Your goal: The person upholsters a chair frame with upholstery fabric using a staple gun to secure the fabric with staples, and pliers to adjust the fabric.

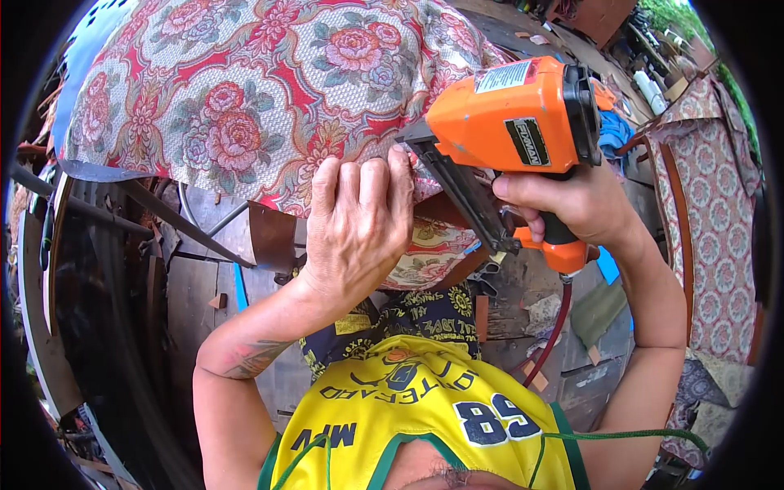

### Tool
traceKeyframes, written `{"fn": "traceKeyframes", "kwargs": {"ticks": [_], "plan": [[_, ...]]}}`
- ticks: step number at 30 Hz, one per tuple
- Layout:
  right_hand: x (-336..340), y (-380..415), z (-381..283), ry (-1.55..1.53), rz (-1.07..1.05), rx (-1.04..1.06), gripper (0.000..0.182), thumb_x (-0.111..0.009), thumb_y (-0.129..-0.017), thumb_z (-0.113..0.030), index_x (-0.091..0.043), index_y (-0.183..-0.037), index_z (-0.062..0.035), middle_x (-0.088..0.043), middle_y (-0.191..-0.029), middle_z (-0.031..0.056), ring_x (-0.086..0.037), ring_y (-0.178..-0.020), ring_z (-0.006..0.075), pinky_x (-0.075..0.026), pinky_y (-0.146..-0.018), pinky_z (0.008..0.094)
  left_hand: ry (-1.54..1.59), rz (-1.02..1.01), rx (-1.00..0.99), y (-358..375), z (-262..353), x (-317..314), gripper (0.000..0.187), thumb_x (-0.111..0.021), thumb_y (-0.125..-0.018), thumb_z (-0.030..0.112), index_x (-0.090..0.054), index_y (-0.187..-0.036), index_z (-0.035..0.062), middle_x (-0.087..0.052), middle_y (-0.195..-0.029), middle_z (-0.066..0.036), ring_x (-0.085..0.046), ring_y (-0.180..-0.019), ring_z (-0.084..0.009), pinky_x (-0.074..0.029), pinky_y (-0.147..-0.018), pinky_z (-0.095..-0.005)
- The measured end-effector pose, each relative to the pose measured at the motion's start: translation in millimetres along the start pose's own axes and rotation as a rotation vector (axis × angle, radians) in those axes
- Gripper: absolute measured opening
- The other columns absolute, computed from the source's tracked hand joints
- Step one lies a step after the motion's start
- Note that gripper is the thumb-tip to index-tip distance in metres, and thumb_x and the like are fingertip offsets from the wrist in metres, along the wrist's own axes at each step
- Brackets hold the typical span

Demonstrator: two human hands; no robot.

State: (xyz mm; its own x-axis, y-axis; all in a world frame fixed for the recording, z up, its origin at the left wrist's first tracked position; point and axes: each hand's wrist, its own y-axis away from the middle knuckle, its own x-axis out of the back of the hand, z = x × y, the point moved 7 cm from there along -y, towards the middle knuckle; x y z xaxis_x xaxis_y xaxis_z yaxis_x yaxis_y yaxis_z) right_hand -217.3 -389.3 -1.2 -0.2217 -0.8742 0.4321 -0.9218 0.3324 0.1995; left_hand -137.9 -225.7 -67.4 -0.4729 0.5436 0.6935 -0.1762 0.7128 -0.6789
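Note:
Floral upholstery fabric, red, cream and green, is draped over a large padded piece in front of me. My left hand is closed on the fabric's near edge, its fingers pressed side by side and the thumb hidden. My right hand is wrapped round the grip of an orange pneumatic staple gun. The tool's nose is at the fabric edge, right beside my left fingertips; whether it touches is hard to tell. A dark red air hose runs down from the handle.
At the right stands another piece covered in patterned fabric with a wooden edge. Blue cloth lies behind the tool. Scraps, including a green cloth piece, litter the plank floor. A dark bar crosses at left.

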Motion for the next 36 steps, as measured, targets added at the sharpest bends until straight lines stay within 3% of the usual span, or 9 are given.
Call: {"fn": "traceKeyframes", "kwargs": {"ticks": [8,10,18,21,23,24,27,33,36], "plan": [[-5.8,-4.1,2.1,0.034,0.019,0.009,0.023,-0.08,-0.083,-0.012,-0.072,-0.101,-0.0002,-0.066,-0.066,0.0009,-0.061,-0.051,0.0074,-0.05,-0.049,0.0261,0.022,0.016,0.009,0.3,0.0,-0.6,0.042,-0.06,-0.086,0.015,-0.063,-0.122,-0.0066,-0.051,-0.089,-0.009,-0.057,-0.083,-0.0237,-0.045,-0.097,-0.0443],[-6.3,-3.9,2.7,0.023,0.02,0.009,0.023,-0.08,-0.084,-0.011,-0.072,-0.102,-0.0003,-0.066,-0.066,0.0008,-0.061,-0.051,0.0073,-0.05,-0.049,0.0261,0.073,-0.054,0.052,0.6,-1.2,-2.6,0.047,-0.063,-0.08,0.01,-0.063,-0.126,-0.0031,-0.057,-0.095,-0.011,-0.059,-0.089,-0.0266,-0.044,-0.099,-0.0488],[-9.0,-2.7,1.7,-0.002,0.044,0.016,0.024,-0.079,-0.085,-0.01,-0.072,-0.106,-0.0016,-0.065,-0.066,-0.0001,-0.059,-0.05,0.0067,-0.048,-0.047,0.0253,0.051,-0.035,0.025,-0.8,-1.1,-2.7,0.045,-0.062,-0.082,0.012,-0.063,-0.124,-0.0059,-0.054,-0.091,-0.01,-0.058,-0.086,-0.0255,-0.045,-0.098,-0.0463],[-11.1,0.1,1.5,-0.01,0.04,-0.028,0.026,-0.079,-0.085,-0.01,-0.072,-0.109,-0.0018,-0.067,-0.07,0.0003,-0.062,-0.055,0.0076,-0.051,-0.052,0.0265,0.035,0.009,0.015,-1.4,-0.2,-1.9,0.043,-0.061,-0.085,0.014,-0.063,-0.121,-0.0075,-0.05,-0.087,-0.009,-0.056,-0.082,-0.0239,-0.046,-0.097,-0.044],[-11.9,0.2,-1.6,0.086,0.053,0.07,0.028,-0.079,-0.086,-0.01,-0.072,-0.112,-0.0022,-0.072,-0.08,0.0023,-0.067,-0.068,0.0097,-0.056,-0.065,0.0295,0.049,0.021,0.022,-1.0,-0.6,-2.7,0.042,-0.061,-0.085,0.014,-0.063,-0.121,-0.0075,-0.05,-0.086,-0.009,-0.057,-0.081,-0.024,-0.046,-0.097,-0.0444],[-13.4,1.8,-2.4,0.088,0.058,0.066,0.028,-0.079,-0.086,-0.01,-0.072,-0.112,-0.0022,-0.072,-0.08,0.0023,-0.067,-0.068,0.0097,-0.056,-0.065,0.0295,0.06,0.026,0.023,-0.5,-1.4,-2.9,0.042,-0.061,-0.084,0.013,-0.064,-0.12,-0.0072,-0.05,-0.086,-0.009,-0.056,-0.081,-0.0238,-0.046,-0.097,-0.0448],[-18.9,6.8,0.6,0.036,0.088,-0.005,0.03,-0.081,-0.085,-0.009,-0.072,-0.113,-0.0031,-0.076,-0.097,0.0059,-0.07,-0.087,0.012,-0.057,-0.082,0.0335,0.082,0.04,0.031,0.4,-1.9,-3.7,0.04,-0.062,-0.084,0.012,-0.065,-0.119,-0.0065,-0.051,-0.085,-0.009,-0.057,-0.079,-0.0236,-0.046,-0.097,-0.0456],[-21.2,7.1,0.7,0.247,0.046,0.082,0.03,-0.081,-0.086,-0.009,-0.071,-0.113,-0.0034,-0.076,-0.1,0.0051,-0.07,-0.086,0.0126,-0.056,-0.08,0.0336,0.115,0.042,0.065,2.7,-4.2,-6.2,0.038,-0.062,-0.084,0.011,-0.068,-0.117,-0.0047,-0.052,-0.086,-0.008,-0.057,-0.079,-0.0217,-0.047,-0.099,-0.0457],[-21.9,4.4,3.4,0.149,0.058,-0.001,0.028,-0.081,-0.086,-0.009,-0.071,-0.112,-0.0028,-0.074,-0.095,0.004,-0.07,-0.081,0.0128,-0.056,-0.076,0.0332,0.083,0.039,0.048,4.6,-3.2,-4.6,0.038,-0.062,-0.084,0.012,-0.068,-0.117,-0.0046,-0.052,-0.086,-0.007,-0.057,-0.08,-0.0214,-0.047,-0.098,-0.0455]]}}
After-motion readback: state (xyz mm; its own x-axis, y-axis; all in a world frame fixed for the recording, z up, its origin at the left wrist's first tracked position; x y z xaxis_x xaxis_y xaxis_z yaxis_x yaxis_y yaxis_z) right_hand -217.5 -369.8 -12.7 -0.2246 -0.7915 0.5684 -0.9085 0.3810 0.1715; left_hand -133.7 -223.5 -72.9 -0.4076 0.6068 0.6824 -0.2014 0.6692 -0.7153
